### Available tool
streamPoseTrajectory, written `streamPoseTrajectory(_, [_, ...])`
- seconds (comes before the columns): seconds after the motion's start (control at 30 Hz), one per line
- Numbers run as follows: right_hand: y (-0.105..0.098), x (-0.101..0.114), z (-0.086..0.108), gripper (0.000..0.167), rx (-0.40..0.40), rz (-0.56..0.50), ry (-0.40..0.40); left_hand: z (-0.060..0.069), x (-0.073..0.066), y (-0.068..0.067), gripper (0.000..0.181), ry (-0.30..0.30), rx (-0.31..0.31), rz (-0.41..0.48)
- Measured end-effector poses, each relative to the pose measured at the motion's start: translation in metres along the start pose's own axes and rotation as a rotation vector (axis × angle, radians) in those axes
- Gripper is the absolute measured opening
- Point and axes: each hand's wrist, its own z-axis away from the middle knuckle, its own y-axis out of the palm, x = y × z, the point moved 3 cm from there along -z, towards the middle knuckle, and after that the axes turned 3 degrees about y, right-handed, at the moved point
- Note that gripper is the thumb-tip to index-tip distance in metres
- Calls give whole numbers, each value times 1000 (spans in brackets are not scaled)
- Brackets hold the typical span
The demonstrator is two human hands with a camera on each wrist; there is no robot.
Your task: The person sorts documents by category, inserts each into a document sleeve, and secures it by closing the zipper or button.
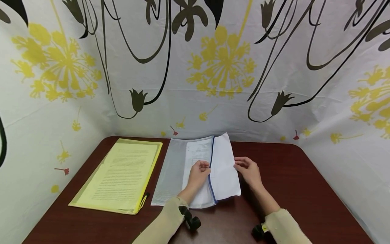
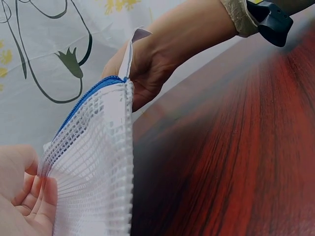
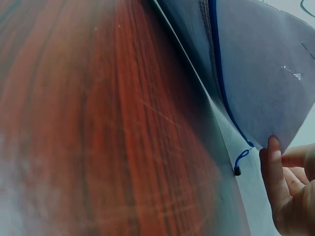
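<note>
A clear mesh zip pouch (image 1: 173,169) with a blue zipper edge (image 1: 211,188) lies at the middle of the table, printed paper showing through it. White paper sheets (image 1: 224,169) stick out past the zipper side, partly inside the pouch. My left hand (image 1: 198,175) pinches the pouch by its zipper edge, seen closely in the left wrist view, where the mesh (image 2: 93,191) is lifted. My right hand (image 1: 249,173) pinches the sheets' outer right edge between thumb and fingers. The blue zipper pull (image 3: 240,164) hangs near the pouch corner in the right wrist view.
A yellow zip pouch (image 1: 147,181) holding a printed page lies flat at the left of the dark reddish-brown table (image 1: 283,189). Its zipper cord (image 1: 142,202) points toward the near side. A flower-patterned white cloth (image 1: 170,112) surrounds the table's back and sides.
</note>
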Motion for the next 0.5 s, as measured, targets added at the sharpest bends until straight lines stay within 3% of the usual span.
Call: streamPoseTrajectory(0.5, [17, 4, 0, 27, 3, -33, 1, 1, 0, 2, 23, -2, 10, 18])
